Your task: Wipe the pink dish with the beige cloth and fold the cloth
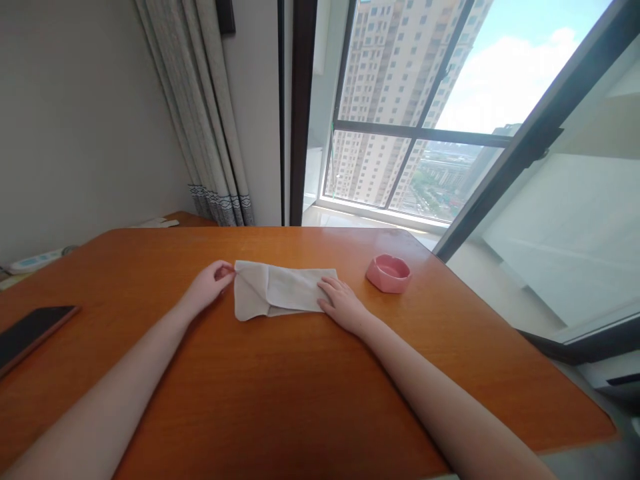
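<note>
A folded white cloth lies across the middle of the wooden table, with a crease and a loose flap near its left end. At its upper left corner, my left hand pinches the edge between thumb and fingers. My right hand rests flat on the cloth's right end, its fingers spread and pointing left. To the right of that hand stands a pink faceted bowl, apart from the cloth.
The wooden table reaches toward a large window. A dark phone lies at the left side. Farther back on the left are a white power strip and a grey curtain.
</note>
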`<state>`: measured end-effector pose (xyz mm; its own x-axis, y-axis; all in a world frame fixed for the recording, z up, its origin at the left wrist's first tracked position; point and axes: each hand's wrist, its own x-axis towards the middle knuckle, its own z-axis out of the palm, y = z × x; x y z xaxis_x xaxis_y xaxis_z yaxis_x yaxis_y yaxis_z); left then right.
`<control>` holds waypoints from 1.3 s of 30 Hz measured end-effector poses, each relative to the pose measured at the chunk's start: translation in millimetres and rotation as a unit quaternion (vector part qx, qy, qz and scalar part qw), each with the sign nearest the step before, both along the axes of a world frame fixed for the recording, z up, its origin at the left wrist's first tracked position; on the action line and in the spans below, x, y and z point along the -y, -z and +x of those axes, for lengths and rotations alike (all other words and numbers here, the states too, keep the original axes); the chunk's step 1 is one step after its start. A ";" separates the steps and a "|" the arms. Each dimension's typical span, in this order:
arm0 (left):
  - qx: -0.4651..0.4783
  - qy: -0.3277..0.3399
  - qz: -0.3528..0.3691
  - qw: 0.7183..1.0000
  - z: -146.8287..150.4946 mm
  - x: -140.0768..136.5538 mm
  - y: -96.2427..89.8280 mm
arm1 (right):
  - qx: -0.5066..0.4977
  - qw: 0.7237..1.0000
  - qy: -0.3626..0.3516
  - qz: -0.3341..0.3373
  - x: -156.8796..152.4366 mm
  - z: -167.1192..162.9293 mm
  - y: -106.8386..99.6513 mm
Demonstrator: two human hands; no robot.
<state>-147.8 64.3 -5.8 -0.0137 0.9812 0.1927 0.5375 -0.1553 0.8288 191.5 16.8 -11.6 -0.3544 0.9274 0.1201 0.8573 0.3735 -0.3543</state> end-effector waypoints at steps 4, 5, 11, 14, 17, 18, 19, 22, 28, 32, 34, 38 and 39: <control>-0.111 -0.045 0.033 0.992 -33.0 0.7 13.0 | -0.004 1.000 0.020 0.004 2.2 -6.0 -0.6; -0.099 -0.035 0.040 0.994 -30.7 1.0 15.3 | -0.010 1.000 0.019 0.009 4.2 -7.9 -1.4; -0.208 0.121 0.099 0.966 7.4 6.7 16.4 | -0.030 0.998 -0.052 0.015 13.0 -11.3 -9.4; -0.215 0.124 0.107 0.963 11.1 8.5 14.2 | -0.023 0.998 -0.055 0.024 13.2 -8.9 -15.4; -0.239 0.087 0.107 0.961 3.2 5.6 13.9 | -0.006 0.996 -0.086 0.035 16.6 -8.8 -22.4; -0.252 0.070 0.114 0.958 -0.4 4.1 13.9 | -0.001 0.994 -0.100 0.039 18.8 -9.7 -24.5; -0.264 0.055 0.120 0.955 -3.7 2.7 13.9 | 0.003 0.993 -0.111 0.043 21.3 -11.0 -26.3; -0.291 0.019 0.121 0.949 -9.4 1.8 11.4 | 0.012 0.991 -0.127 0.051 28.7 -16.0 -29.9; -0.255 0.171 0.124 0.944 6.9 17.6 -3.8 | -0.008 0.984 -0.176 0.019 36.3 -20.8 -31.7; -0.236 0.227 0.084 0.941 19.3 25.9 -7.7 | -0.027 0.977 -0.213 -0.009 37.4 -24.0 -30.9; -0.257 0.202 0.084 0.941 19.6 26.3 -7.6 | -0.027 0.981 -0.191 0.003 35.9 -24.9 -30.1; -0.305 0.163 0.064 0.936 13.3 22.8 -7.3 | -0.036 0.991 -0.123 0.028 28.8 -22.3 -26.8; -0.309 0.156 0.059 0.936 12.0 21.9 -7.6 | -0.041 0.992 -0.113 0.030 26.7 -21.2 -26.0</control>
